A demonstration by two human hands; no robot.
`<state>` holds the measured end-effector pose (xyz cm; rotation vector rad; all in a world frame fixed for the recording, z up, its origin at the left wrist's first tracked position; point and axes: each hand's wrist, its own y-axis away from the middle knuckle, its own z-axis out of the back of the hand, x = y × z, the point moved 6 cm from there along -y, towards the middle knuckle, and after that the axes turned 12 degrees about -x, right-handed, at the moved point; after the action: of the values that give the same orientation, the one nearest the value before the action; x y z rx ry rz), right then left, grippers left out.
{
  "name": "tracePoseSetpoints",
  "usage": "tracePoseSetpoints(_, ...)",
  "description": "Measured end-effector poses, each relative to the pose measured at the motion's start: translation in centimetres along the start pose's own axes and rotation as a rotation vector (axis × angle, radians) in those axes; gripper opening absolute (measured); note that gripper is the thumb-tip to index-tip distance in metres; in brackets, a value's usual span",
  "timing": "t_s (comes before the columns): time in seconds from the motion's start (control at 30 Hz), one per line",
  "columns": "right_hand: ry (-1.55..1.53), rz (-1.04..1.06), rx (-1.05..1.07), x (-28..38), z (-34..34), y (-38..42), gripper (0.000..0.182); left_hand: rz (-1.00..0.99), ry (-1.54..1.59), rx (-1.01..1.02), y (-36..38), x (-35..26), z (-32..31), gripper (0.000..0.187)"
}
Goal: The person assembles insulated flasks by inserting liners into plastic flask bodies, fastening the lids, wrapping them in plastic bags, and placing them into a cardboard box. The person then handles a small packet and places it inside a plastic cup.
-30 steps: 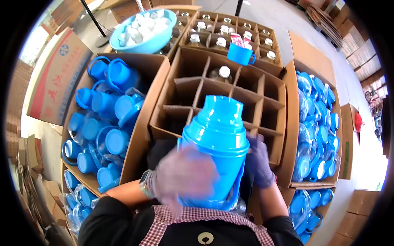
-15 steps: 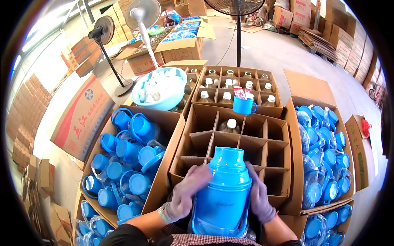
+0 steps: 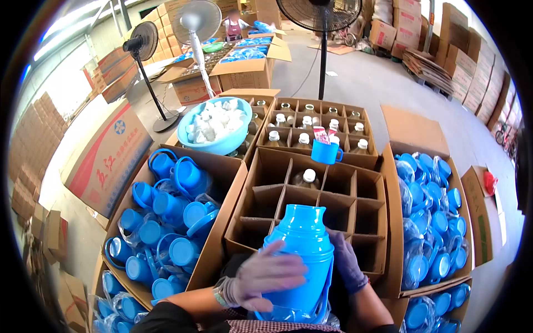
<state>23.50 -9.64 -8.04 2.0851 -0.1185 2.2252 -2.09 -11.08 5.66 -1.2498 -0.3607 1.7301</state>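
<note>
A blue plastic flask shell (image 3: 300, 238) stands upright close to my body, with clear plastic film around its base. My left hand (image 3: 269, 277), in a thin glove, lies across the shell's front left side, fingers spread and somewhat blurred. My gloved right hand (image 3: 345, 260) is at the shell's right side, its fingertips partly behind it. Just beyond is a divided carton (image 3: 236, 244) with one white-capped bottle (image 3: 306, 178) in a cell. A blue cup (image 3: 326, 152) holding red-and-white packets is at the carton's far edge.
Cartons of blue parts flank me, left (image 3: 180, 222) and right (image 3: 430, 222). Behind stand a carton of bottles (image 3: 316, 123), a blue basin (image 3: 216, 126) of white pieces and fans, including a black one (image 3: 319, 16). A person (image 3: 235, 26) is in the far background.
My left hand has moved from the shell's upper left side across its front. The shell leans less square to view and sits slightly lower. The distant person now appears more upright.
</note>
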Motion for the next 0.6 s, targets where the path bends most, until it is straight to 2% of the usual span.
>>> tracePoseSetpoints(0.03, -0.176, -0.035, -0.066, 3.1, -0.5, 0.4, 0.055, -0.058, 0.013, -0.029, 0.2, 1.0, 0.2, 0.075)
tracePoseSetpoints(0.07, -0.279, 0.076, -0.129, 5.3, -0.6, 1.1, 0.052, 0.199, 0.067, -0.312, 0.0, 3.6, 1.1, 0.061)
tracePoseSetpoints(0.1, -0.073, 0.271, -0.141, 7.2, -0.7, 1.6, 0.055, 0.546, 0.270, -0.508, 0.8, 7.1, 0.7, 0.053)
tracePoseSetpoints(0.17, 0.074, 0.487, -0.097, 11.8, -2.8, 3.7, 0.062, 0.819, 0.661, -0.410, 1.7, 13.9, -2.2, 0.057)
tracePoseSetpoints(0.2, 0.227, 0.533, -0.002, 13.6, -3.7, 4.2, 0.071, 1.009, 0.788, -0.315, 3.1, 15.5, -3.9, 0.064)
tracePoseSetpoints(0.23, 0.439, 0.591, -0.007, 14.3, -4.7, 4.6, 0.073, 1.190, 0.909, -0.211, 4.5, 16.5, -5.4, 0.072)
tracePoseSetpoints(0.27, 0.401, 0.555, -0.021, 14.0, -4.4, 4.0, 0.074, 1.370, 1.029, -0.100, 5.6, 16.7, -6.6, 0.081)
tracePoseSetpoints(0.3, 0.364, 0.518, -0.036, 13.5, -4.0, 3.4, 0.076, 1.248, 0.994, -0.061, 4.1, 14.9, -5.7, 0.087)
tracePoseSetpoints(0.37, -0.021, 0.255, 0.007, 9.3, -3.1, 1.8, 0.072, 1.003, 0.925, 0.017, 1.7, 10.5, -3.7, 0.102)
tracePoseSetpoints(0.4, -0.293, 0.075, 0.044, 6.5, -3.2, 0.4, 0.065, 0.766, 0.708, 0.088, 0.8, 9.3, -2.7, 0.112)
tracePoseSetpoints(0.43, -0.600, -0.330, 0.140, 3.5, -3.4, -0.4, 0.058, 0.657, 0.430, 0.108, 0.4, 7.9, -2.2, 0.116)
tracePoseSetpoints(0.47, -0.445, -0.327, 0.107, 3.1, -3.2, -0.7, 0.056, 0.587, 0.249, 0.132, -0.4, 6.0, -1.9, 0.116)
tracePoseSetpoints(0.5, -0.367, -0.200, 0.116, 4.1, -3.3, -1.9, 0.054, 0.507, 0.064, 0.153, -1.3, 5.0, -1.4, 0.117)
tracePoseSetpoints(0.53, -0.285, -0.071, 0.113, 5.0, -3.5, -3.0, 0.052, 0.479, 0.073, 0.096, -2.0, 5.5, -0.8, 0.119)
tracePoseSetpoints(0.57, -0.207, 0.054, 0.098, 6.0, -3.6, -4.1, 0.049, 0.561, 0.294, -0.092, -2.5, 6.2, -0.1, 0.121)
tracePoseSetpoints(0.6, -0.070, 0.379, 0.125, 10.2, -4.0, -5.0, 0.049, 0.677, 0.507, -0.142, -2.8, 7.4, 0.7, 0.121)
